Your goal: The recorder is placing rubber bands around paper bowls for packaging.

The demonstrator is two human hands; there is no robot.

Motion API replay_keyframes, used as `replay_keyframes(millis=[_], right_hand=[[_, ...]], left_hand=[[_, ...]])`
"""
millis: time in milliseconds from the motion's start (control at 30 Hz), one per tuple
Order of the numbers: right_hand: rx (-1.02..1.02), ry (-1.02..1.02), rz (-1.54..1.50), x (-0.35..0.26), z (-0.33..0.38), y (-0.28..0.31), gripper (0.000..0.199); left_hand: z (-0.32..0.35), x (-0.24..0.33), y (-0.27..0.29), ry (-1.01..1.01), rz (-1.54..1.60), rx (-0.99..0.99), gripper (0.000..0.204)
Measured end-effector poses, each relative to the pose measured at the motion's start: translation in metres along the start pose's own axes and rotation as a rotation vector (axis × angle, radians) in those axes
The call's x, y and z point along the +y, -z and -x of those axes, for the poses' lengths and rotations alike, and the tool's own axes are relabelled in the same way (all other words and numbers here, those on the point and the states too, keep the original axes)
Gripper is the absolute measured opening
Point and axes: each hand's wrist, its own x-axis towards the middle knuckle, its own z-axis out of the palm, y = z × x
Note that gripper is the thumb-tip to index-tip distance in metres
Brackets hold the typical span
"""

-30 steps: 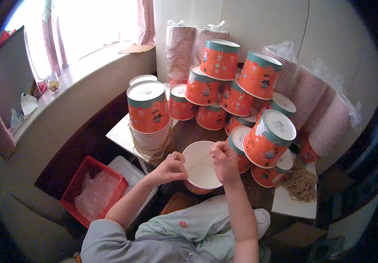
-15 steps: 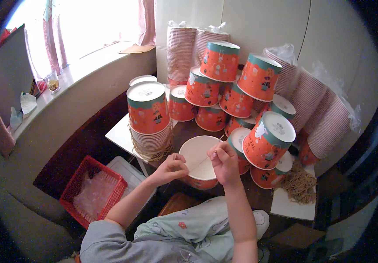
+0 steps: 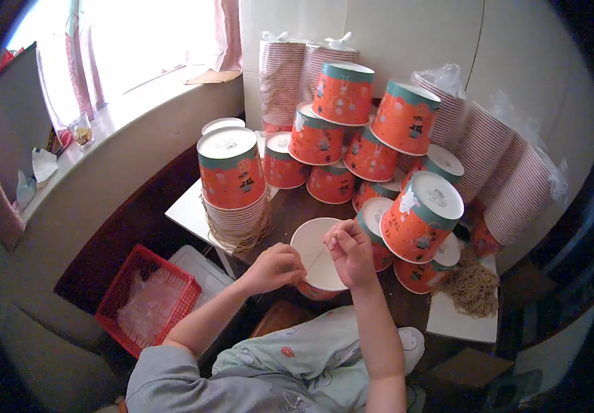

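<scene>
An open paper bucket [image 3: 304, 237], pale inside and orange outside, stands upright in front of me on the dark table. A thin cord [image 3: 319, 257] stretches across its mouth between my hands. My left hand [image 3: 274, 268] is closed in a pinch at the bucket's near-left rim, by the cord's lower end. Above the right side of the mouth, my right hand [image 3: 353, 255] is pinched shut on the cord's upper end. The fingers partly hide both cord ends, so whether the cord passes through the bucket's wall cannot be seen.
Upside-down orange buckets [image 3: 332, 141] are piled behind and to the right. A nested bucket stack [image 3: 238, 220] with cords stands at the left. Brown cords [image 3: 472, 286] lie on a white board at the right. A red basket [image 3: 190, 292] holds clear plastic pieces.
The bucket's mouth has shifted slightly right and down. My right hand has turned a little, and the cord end that stuck up above it no longer shows. Both hands remain pinched.
</scene>
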Motion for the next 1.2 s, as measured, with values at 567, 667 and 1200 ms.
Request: replay_keyframes(millis=[567, 667, 1200], right_hand=[[0.325, -0.026, -0.121, 0.001, -0.01, 0.016, 0.014], [0.322, -0.028, -0.089, -0.001, -0.009, 0.017, 0.013], [-0.092, 0.151, 1.037, -0.054, 0.014, -0.037, 0.004]], left_hand=[[0.027, -0.01, -0.032, -0.145, -0.17, 0.394, 0.014], [0.025, -0.009, -0.033, -0.156, -0.158, 0.39, 0.014], [-0.027, 0.003, 0.01, 0.708, 0.477, -0.337, 0.032]])
